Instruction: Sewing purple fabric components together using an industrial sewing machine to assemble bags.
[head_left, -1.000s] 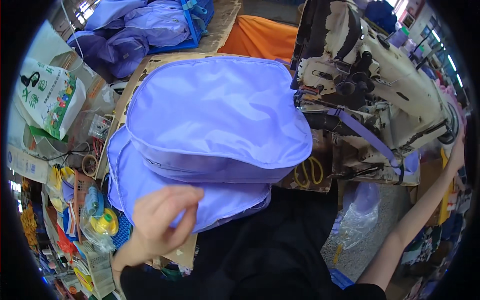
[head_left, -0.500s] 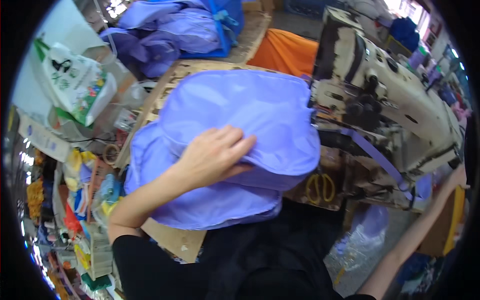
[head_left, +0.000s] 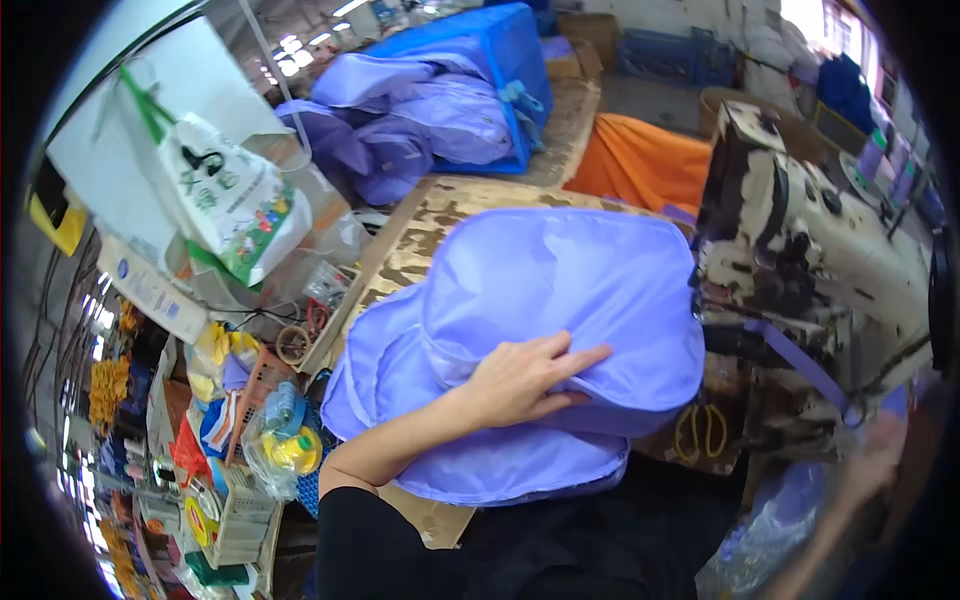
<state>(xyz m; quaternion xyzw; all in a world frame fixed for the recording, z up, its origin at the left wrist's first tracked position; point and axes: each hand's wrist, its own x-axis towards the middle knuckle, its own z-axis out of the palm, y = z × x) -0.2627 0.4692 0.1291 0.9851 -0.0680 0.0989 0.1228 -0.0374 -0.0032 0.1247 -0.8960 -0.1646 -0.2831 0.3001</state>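
Observation:
A lavender fabric bag (head_left: 555, 265) lies across the worktable (head_left: 430, 220), with more lavender layers beneath it. My left hand (head_left: 525, 380) rests on the bag's front part, fingers spread over the cloth. A worn sewing machine (head_left: 820, 250) stands against the bag's right side, a lavender strap (head_left: 800, 365) hanging from it. My right hand (head_left: 878, 440), smeared by motion, is low at the machine's right; its fingers cannot be made out. Yellow-handled scissors (head_left: 700, 430) lie under the machine, right of the bag.
A blue crate (head_left: 525, 80) of lavender pieces (head_left: 420, 110) sits behind, near orange cloth (head_left: 635, 160). A white bag (head_left: 235, 205) hangs at left above a pink basket (head_left: 262, 395) of spools and clutter. A bagged lavender bundle (head_left: 780, 510) lies low at right.
My left hand has moved forward onto the bag and flattened out. My right hand has come down from the machine's handwheel. The view has swung, shifting the scene rightward and down in frame.

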